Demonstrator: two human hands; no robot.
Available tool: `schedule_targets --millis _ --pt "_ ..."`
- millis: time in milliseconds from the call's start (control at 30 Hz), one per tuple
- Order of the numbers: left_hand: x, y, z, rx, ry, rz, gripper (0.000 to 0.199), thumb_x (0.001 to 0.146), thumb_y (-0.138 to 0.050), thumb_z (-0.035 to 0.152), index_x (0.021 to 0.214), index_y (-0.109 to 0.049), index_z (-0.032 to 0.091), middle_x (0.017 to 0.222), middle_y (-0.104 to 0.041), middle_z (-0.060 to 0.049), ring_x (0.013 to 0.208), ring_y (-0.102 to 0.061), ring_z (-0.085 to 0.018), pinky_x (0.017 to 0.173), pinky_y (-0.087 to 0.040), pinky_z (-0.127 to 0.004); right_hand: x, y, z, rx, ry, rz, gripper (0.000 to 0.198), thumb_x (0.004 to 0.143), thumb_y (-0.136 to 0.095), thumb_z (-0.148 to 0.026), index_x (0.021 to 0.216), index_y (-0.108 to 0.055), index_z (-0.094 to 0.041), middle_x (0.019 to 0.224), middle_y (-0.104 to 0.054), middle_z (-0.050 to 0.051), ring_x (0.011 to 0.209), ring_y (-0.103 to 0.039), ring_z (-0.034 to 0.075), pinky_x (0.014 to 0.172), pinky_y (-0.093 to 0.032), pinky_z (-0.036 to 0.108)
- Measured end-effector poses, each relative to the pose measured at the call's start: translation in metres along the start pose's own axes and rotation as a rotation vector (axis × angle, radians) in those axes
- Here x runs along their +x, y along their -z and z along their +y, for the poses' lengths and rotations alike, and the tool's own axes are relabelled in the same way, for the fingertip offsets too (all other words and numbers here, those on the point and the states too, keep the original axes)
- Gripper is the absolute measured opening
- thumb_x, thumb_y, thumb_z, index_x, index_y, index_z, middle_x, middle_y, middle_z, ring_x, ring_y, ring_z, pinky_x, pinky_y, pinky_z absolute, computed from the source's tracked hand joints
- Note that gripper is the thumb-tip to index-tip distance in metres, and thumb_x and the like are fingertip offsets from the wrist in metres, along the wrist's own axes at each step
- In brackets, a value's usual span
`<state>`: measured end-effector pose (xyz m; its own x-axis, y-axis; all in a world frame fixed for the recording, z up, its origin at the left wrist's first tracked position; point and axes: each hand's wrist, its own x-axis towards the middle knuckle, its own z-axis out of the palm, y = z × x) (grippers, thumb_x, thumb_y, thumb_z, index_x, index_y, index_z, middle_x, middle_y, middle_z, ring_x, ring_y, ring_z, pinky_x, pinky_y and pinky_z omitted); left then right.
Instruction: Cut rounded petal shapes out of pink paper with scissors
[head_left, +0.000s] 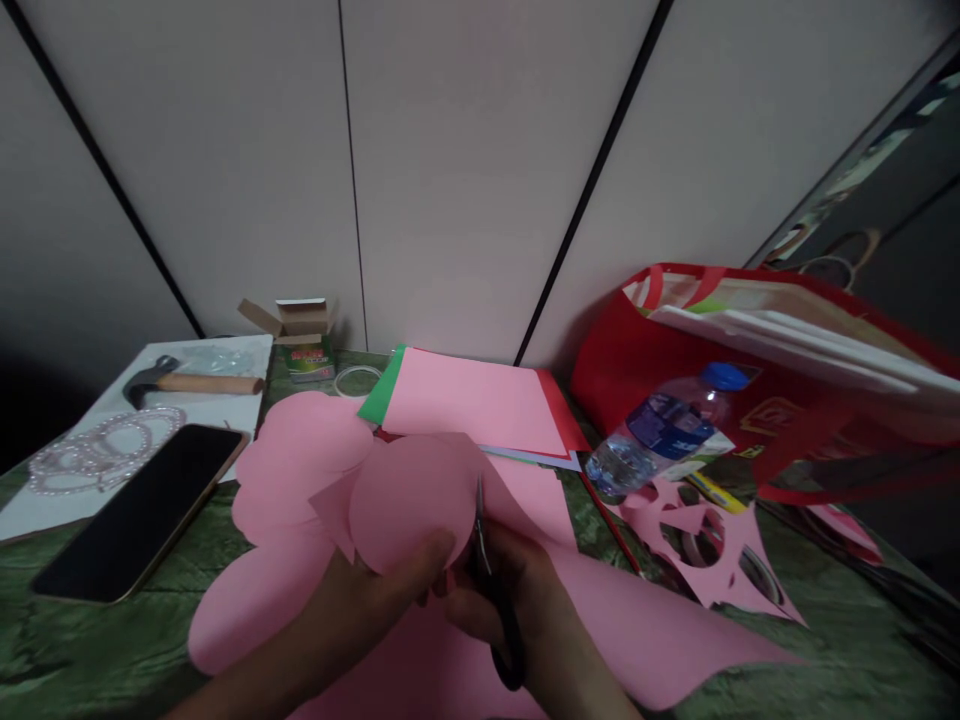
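Note:
My left hand (405, 585) is closed on a sheet of pink paper (412, 500), its thumb pressed on a large rounded part of it. In my right hand (510, 590) is a pair of scissors (484, 550) with dark handles, the blades pointing away from me along the right edge of that rounded part. Loose pink paper spreads below and to the right of both hands. Rounded pink paper cutouts (296, 460) lie overlapping to the left. Beyond the hands rests a stack of coloured sheets (472, 400), pink on top with green and red edges showing.
At left are a black phone (142, 510), a hammer (195, 382) and clear bead strands (105, 450). A small open box (307, 350) stands behind. On the right, a water bottle (660, 430) leans by a red bag (675, 340), near a pink scrap with holes (697, 545).

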<state>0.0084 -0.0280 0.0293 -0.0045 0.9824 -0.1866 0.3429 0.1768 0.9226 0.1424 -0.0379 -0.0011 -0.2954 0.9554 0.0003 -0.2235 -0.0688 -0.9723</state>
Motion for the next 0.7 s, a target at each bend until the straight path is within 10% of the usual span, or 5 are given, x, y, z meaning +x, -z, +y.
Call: schedule_targets --millis 700 --pt "0.0021 -0.0002 0.0025 -0.116 -0.08 0.021 0.019 0.064 -0.055 0.033 0.048 -0.055 0.022 0.047 -0.06 0.002 0.05 -0.059 -0.016 0.047 -0.047 -0.023 -0.0036 -0.0039 -0.0071 0.037 -0.067 0.083 0.026 0.063 -0.074 -0.028 0.059 -0.052 -0.017 0.059 -0.051 -0.004 0.05 -0.045 0.009 0.046 -0.033 0.021"
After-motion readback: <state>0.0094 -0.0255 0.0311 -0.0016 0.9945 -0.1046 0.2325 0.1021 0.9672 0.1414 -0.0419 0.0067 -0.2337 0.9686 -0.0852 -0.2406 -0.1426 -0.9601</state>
